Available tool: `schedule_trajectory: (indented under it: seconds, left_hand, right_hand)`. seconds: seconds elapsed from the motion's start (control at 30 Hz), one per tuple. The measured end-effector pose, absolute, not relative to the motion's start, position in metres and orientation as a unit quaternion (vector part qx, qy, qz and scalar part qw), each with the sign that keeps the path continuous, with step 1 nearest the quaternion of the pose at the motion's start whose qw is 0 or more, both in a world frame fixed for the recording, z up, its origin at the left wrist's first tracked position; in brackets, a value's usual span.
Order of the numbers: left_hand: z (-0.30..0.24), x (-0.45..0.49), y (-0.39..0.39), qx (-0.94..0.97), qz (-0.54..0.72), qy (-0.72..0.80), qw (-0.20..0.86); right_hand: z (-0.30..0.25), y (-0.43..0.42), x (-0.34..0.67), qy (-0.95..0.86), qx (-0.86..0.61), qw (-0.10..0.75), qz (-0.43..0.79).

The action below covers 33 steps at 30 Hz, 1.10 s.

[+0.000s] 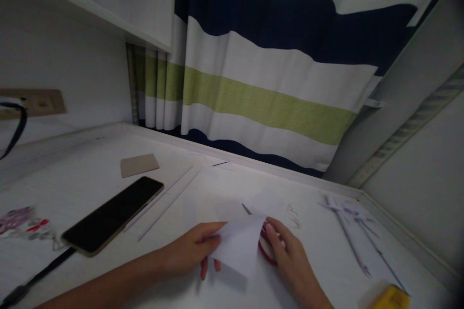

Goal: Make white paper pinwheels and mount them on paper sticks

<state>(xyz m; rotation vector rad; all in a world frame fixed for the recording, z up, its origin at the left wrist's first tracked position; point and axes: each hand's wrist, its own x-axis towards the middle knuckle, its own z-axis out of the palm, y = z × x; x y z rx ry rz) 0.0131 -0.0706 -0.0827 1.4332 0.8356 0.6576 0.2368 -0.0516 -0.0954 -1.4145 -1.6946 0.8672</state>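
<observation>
My left hand [194,250] pinches the left edge of a white sheet of paper [241,245], holding it just above the white desk [90,188]. My right hand [286,253] rests at the paper's right edge, its fingers closed round the red handles of scissors [264,251]. The dark blade tip pokes out above the paper's top edge. Most of the scissors are hidden behind the paper and my hand.
A black phone [112,215] lies face up at the left with a cable running from it. A tan card [139,164], thin paper strips [170,203], a folded paper shape [348,212], a yellow object [389,297] and a striped curtain [268,101] surround the work spot.
</observation>
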Motion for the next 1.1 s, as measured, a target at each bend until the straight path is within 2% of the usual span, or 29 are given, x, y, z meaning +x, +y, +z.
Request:
schedule_trajectory:
  seconds: [0.17, 0.37, 0.57, 0.77, 0.9, 1.1]
  left_hand:
    - [-0.071, 0.016, -0.087, 0.779, 0.281, 0.373, 0.419]
    - [-0.061, 0.02, -0.103, 0.815, 0.185, 0.4, 0.375]
    - [-0.068, 0.021, -0.107, 0.837, 0.154, 0.424, 0.31]
    - [-0.062, 0.021, -0.111, 0.826, 0.159, 0.425, 0.335]
    - [-0.06, 0.023, -0.104, 0.779, 0.215, 0.442, 0.389]
    - [-0.056, 0.028, -0.1, 0.749, 0.216, 0.443, 0.443]
  right_hand:
    - [-0.109, -0.063, 0.22, -0.55, -0.516, 0.415, 0.509]
    - [-0.1, -0.071, 0.216, -0.484, -0.473, 0.467, 0.57]
    - [-0.093, -0.074, 0.214, -0.404, -0.469, 0.45, 0.643]
    - [-0.08, -0.084, 0.207, -0.47, -0.381, 0.463, 0.647]
    - [-0.085, -0.086, 0.206, -0.468, -0.38, 0.459, 0.653]
    - [-0.092, -0.092, 0.203, -0.479, -0.398, 0.416, 0.663]
